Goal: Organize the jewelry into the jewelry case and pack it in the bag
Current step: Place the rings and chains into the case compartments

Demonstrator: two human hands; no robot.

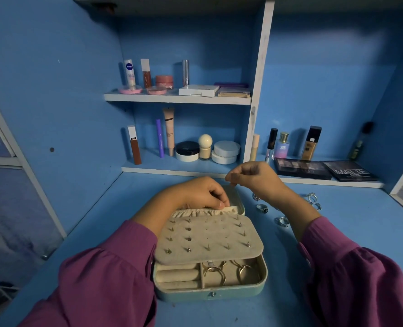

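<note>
Velvet-lined jewelry case [209, 294] open at lower centre; light, rigid, best gripped by its sides. Left hand [199, 193] pinching elastic pocket [205, 211]; right hand [254, 178] pinching something tiny. Loose rings [262, 207] right, slippery.

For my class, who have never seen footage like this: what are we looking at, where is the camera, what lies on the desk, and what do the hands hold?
There is no machine: one camera worn on a person's head looks down at their own hands. On the blue desk an open jewelry case shows a stud panel and gold hoops. The left hand pinches the lid's gathered pocket. The right hand, raised, pinches something too small to identify. Silver rings lie beside the case.
</note>
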